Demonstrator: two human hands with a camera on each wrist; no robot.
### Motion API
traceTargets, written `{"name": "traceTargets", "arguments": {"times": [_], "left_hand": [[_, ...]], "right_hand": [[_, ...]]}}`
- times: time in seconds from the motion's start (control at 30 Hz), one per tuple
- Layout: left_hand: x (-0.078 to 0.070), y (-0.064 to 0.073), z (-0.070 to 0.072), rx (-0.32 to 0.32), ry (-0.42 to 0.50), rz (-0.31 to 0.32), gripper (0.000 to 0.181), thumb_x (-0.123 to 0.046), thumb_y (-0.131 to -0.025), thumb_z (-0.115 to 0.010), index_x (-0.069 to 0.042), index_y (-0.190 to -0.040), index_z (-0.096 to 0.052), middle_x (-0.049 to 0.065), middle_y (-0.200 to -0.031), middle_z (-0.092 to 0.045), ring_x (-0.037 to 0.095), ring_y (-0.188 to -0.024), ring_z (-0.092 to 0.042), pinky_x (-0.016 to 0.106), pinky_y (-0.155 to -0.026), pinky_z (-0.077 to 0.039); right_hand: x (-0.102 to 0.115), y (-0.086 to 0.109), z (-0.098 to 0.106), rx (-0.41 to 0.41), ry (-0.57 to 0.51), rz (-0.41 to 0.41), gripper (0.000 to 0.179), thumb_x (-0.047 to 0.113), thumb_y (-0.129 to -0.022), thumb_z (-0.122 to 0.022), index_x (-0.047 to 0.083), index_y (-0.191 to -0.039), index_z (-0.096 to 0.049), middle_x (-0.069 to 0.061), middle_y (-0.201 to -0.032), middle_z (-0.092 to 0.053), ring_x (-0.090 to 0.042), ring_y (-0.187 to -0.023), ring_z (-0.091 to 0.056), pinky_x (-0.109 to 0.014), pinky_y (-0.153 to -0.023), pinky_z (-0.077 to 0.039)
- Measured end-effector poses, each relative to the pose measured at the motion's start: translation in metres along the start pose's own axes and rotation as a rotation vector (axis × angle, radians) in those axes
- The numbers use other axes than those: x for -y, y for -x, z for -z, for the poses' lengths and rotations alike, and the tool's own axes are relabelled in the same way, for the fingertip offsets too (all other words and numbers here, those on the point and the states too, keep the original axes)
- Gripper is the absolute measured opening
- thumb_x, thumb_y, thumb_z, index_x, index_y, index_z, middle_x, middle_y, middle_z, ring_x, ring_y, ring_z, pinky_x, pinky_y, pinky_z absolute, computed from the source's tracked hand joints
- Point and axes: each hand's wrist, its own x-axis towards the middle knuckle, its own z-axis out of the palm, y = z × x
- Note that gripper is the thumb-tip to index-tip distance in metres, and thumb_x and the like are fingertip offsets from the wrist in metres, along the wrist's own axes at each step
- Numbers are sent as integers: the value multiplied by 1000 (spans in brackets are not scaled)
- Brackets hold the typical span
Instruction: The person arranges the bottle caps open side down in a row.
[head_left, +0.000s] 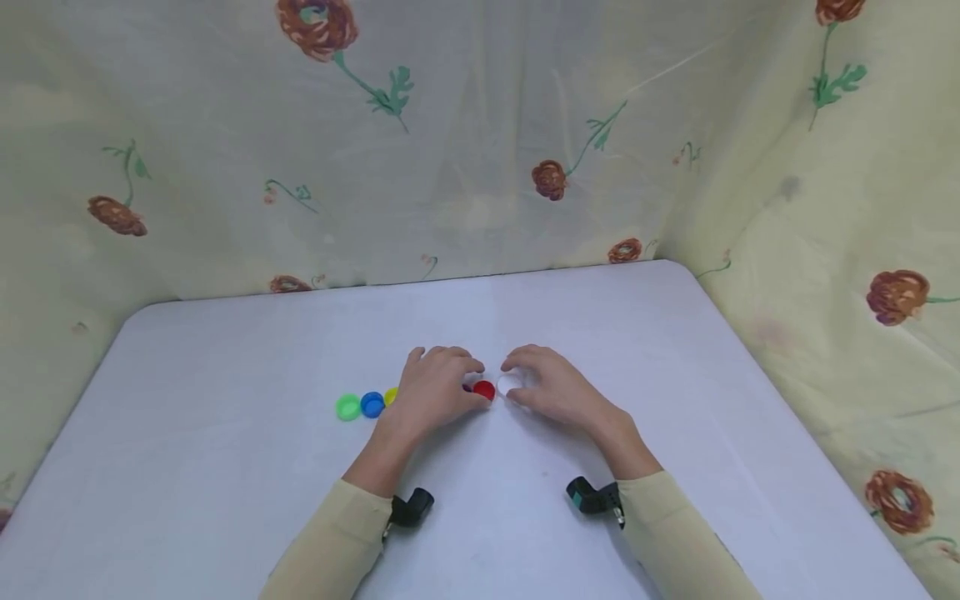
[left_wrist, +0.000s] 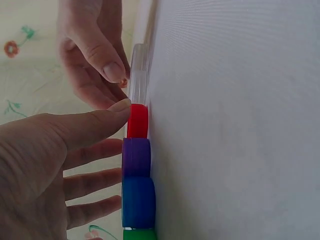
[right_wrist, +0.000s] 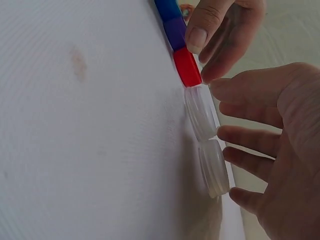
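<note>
At the left end of the row on the white table (head_left: 225,508), a green cap (head_left: 348,407), a blue cap (head_left: 372,405) and a yellow cap (head_left: 391,396) lie almost edge to edge, with no finger on them. A sideways shove from the left hand (head_left: 437,389) could, I'd judge, run down the line and bend it there. Beneath that hand, a purple cap (left_wrist: 136,157) abuts a darker blue one (left_wrist: 139,202); a trailing fingertip might catch either and skew it. The red cap (head_left: 484,390) sits between left thumb and index finger, so too hard a thumb press on its edge could tip it. Just right of it, beside the right hand (head_left: 553,387), is a clear cap (head_left: 507,384), with a second clear cap (right_wrist: 215,169) against it; being pale on white, it could be nudged unnoticed. With the two hands so close, they might also bump.

As for pose, the left forearm slants in from the near edge, palm down over the row; its thumb touches the red cap, the other fingers spread apart and fairly straight, clamped on nothing that I can see. The right arm mirrors it, its hand arched over the clear caps, thumb and index apart, the fingers relaxed; whether its thumb actually touches plastic I can't tell.
</note>
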Motion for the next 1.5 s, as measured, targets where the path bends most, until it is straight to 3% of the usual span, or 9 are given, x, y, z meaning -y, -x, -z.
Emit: {"name": "traceTargets", "arguments": {"times": [0.33, 0.6, 1.0, 1.3, 1.5], "left_hand": [[2, 2, 0, -4, 2, -10, 49, -46, -80, -80, -25, -123, -70, 0, -130, -67, 26, -128, -56, 61, -114, -31], [3, 3, -2, -24, 15, -19, 45, -43, -81, -80, -23, -121, -72, 1, -128, -68, 27, -128, -56, 63, -115, -29], [2, 1, -5, -55, 7, -51, 34, -37, -83, -80, -20, -112, -75, 1, -118, -72, 25, -117, -61, 60, -109, -37], [3, 1, -6, -52, -13, -43, 37, -38, -84, -79, -21, -116, -74, 1, -120, -71, 23, -118, -61, 57, -109, -38], [3, 2, -5, -62, 5, -65, 36, -38, -84, -79, -22, -115, -75, -1, -120, -71, 21, -117, -61, 54, -109, -39]], "right_hand": [[6, -4, -8, 7, 26, 0, 33, 21, -88, -71, 19, -121, -68, -3, -140, -57, -27, -140, -44, -53, -117, -35], [10, -8, -16, -25, 51, 49, 33, 20, -87, -73, 15, -119, -69, -6, -137, -60, -29, -137, -48, -52, -116, -37], [15, -8, -21, -47, 132, 78, 25, 21, -88, -70, 16, -113, -72, -6, -139, -59, -29, -137, -48, -54, -114, -37], [16, -8, -22, -53, 124, 76, 23, 20, -88, -70, 16, -111, -72, -5, -136, -61, -28, -136, -48, -53, -115, -37], [13, -8, -19, -49, 63, 90, 23, 18, -88, -70, 15, -111, -72, -5, -135, -61, -28, -135, -48, -51, -115, -38]]}}
